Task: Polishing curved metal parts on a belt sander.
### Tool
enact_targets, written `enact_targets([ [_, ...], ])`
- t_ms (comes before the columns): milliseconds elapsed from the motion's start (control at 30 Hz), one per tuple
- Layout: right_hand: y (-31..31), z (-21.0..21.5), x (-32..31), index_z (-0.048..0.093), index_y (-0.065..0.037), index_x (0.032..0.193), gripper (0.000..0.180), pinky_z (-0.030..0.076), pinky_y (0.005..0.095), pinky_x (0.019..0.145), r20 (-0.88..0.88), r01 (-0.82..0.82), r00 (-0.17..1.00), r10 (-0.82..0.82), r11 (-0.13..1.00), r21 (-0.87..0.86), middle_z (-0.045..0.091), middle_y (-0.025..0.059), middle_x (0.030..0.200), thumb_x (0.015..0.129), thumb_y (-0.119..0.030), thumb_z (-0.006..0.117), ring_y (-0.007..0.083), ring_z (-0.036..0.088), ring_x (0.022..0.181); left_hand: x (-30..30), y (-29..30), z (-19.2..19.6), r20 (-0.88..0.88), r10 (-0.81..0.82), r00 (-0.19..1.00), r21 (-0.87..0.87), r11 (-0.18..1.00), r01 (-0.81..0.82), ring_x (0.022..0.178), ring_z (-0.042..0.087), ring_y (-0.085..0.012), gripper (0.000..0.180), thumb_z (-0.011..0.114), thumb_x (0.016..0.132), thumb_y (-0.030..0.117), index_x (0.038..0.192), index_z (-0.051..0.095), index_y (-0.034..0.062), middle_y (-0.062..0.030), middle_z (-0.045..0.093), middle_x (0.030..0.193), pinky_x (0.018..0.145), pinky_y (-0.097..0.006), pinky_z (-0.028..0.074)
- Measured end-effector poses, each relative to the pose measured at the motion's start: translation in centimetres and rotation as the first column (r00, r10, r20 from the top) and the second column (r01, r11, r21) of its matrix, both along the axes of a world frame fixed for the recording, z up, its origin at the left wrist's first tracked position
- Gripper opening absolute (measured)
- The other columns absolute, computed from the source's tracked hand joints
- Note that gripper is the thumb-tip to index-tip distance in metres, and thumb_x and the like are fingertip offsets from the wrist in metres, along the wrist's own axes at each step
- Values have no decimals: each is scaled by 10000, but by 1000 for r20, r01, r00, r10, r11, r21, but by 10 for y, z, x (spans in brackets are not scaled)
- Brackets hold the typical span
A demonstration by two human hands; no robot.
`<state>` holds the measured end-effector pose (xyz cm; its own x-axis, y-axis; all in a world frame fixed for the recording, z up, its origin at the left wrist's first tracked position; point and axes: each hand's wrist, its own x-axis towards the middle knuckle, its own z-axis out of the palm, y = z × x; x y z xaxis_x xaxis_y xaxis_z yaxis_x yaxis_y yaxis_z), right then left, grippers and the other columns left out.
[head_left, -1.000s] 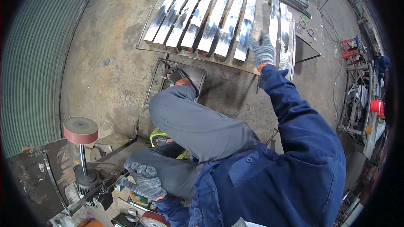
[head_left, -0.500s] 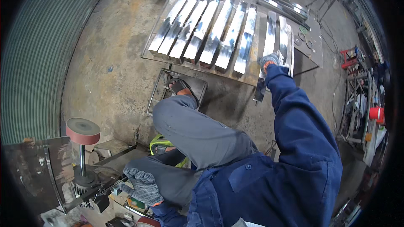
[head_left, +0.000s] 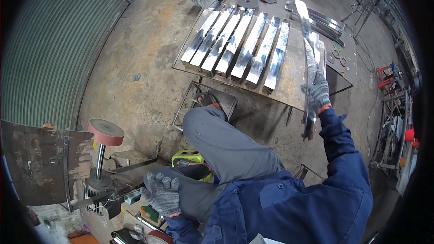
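Note:
My right hand [head_left: 316,91], in a grey knitted glove, is closed around a long shiny metal bar [head_left: 309,52] over the table's right part. The bar's far end is raised, and its near end sticks out past the front edge. To its left, several polished metal bars [head_left: 246,47] lie side by side on the metal table [head_left: 289,88]. Also gloved, my left hand [head_left: 163,195] is by my left thigh with fingers bent and apart, and nothing shows in it. A motor-driven sanding wheel [head_left: 106,132] with a reddish rim stands left of it.
More metal bars [head_left: 323,22] lie at the table's back right, near flat discs [head_left: 337,54]. A grinding disc [head_left: 247,2] lies at the back. My foot rests on a low metal frame [head_left: 183,108]. A dark panel [head_left: 43,162] stands beside the wheel.
My right hand has lifted the bar off the table, moving it slightly right and tilting its far end up. My left hand's fingers have turned upward. The view has shifted.

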<state>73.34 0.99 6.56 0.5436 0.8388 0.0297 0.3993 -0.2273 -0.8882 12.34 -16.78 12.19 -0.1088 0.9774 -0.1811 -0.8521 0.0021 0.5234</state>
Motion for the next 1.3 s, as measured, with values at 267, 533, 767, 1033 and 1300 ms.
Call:
enact_targets([
  [267,-64,83,-102,473,46,1324,918,403,329,994,-264,-671,702,661,739,64,574,97,1172,571,-260,900,187,491,1145,38,65,-21,-751,-128,647,-124,991,52,1106,545,-202,674,682,858,35,1449,368,112,-71,552,1229,915,-355,484],
  [533,-26,78,-175,537,5,1251,761,485,372,876,-67,-945,-19,998,-40,-326,646,143,1046,621,-308,825,272,627,1003,40,92,-59,-780,-1,626,-39,998,-47,1000,560,-177,877,760,771,34,1489,260,80,-94,545,1169,877,-343,498],
  [767,23,94,-199,678,-21,996,318,505,394,759,77,-776,-240,968,-143,-614,671,149,862,759,-224,616,313,642,847,19,79,-86,-981,-132,138,-99,969,227,1063,616,-298,582,758,768,162,1279,514,29,-183,626,1162,928,-370,494],
  [1033,-28,141,-259,644,18,1066,324,513,403,834,710,-825,129,692,473,-310,660,180,969,757,-78,664,346,643,895,-1,64,-53,-919,-394,-30,-395,918,37,1012,627,-384,396,613,848,261,1150,629,6,-218,671,1027,889,-413,498],
  [1300,-106,81,-216,637,-89,1007,188,502,339,692,-68,-752,574,816,492,-438,668,69,905,831,-147,665,200,631,809,-23,72,-59,-768,-621,158,-470,714,520,745,646,-239,263,515,922,197,1070,691,68,-139,688,950,721,-339,520],
])
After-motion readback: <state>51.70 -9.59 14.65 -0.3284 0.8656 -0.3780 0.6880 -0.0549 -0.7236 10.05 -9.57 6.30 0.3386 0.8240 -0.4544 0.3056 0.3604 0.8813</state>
